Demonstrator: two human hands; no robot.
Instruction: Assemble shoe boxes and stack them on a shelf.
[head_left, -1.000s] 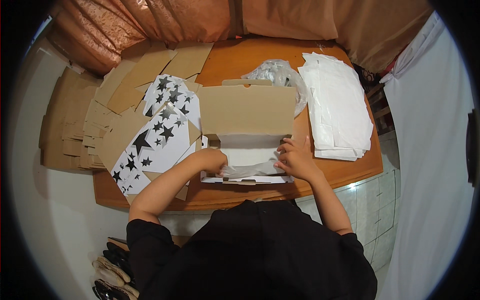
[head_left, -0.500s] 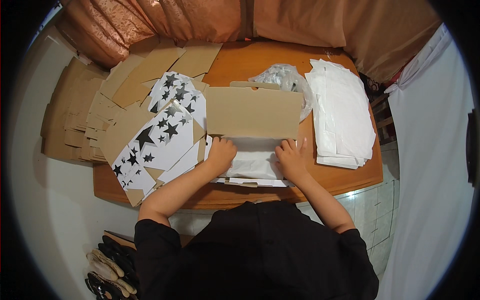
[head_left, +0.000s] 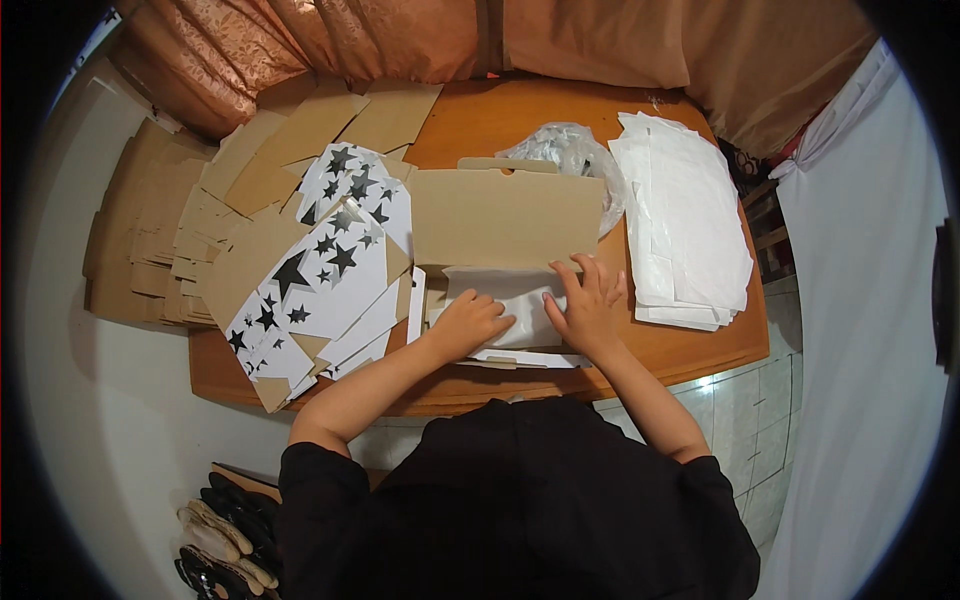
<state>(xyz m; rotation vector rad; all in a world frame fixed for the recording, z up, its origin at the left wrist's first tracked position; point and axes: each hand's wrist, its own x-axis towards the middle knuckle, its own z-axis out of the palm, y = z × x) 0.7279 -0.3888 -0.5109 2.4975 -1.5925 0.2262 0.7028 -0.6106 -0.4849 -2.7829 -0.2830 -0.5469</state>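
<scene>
An open brown cardboard box (head_left: pixel 505 215) lies on the wooden table (head_left: pixel 690 350), its lid flap raised away from me. Inside its white tray lies a white plastic packet (head_left: pixel 500 290). My left hand (head_left: pixel 470 322) presses down on the packet's left part, fingers curled. My right hand (head_left: pixel 587 303) lies flat on its right part, fingers spread toward the lid. Both hands sit side by side in the box.
Flat white box blanks with black stars (head_left: pixel 320 265) are stacked left of the box. Brown cardboard blanks (head_left: pixel 160 240) fan out at the far left. A pile of white bags (head_left: pixel 685 225) lies right, crumpled clear plastic (head_left: pixel 565 150) behind the lid. Shoes (head_left: pixel 215 545) stand on the floor.
Both hands have shifted a little inside the box, closer together on the white packet. The box and the stacks stay in place.
</scene>
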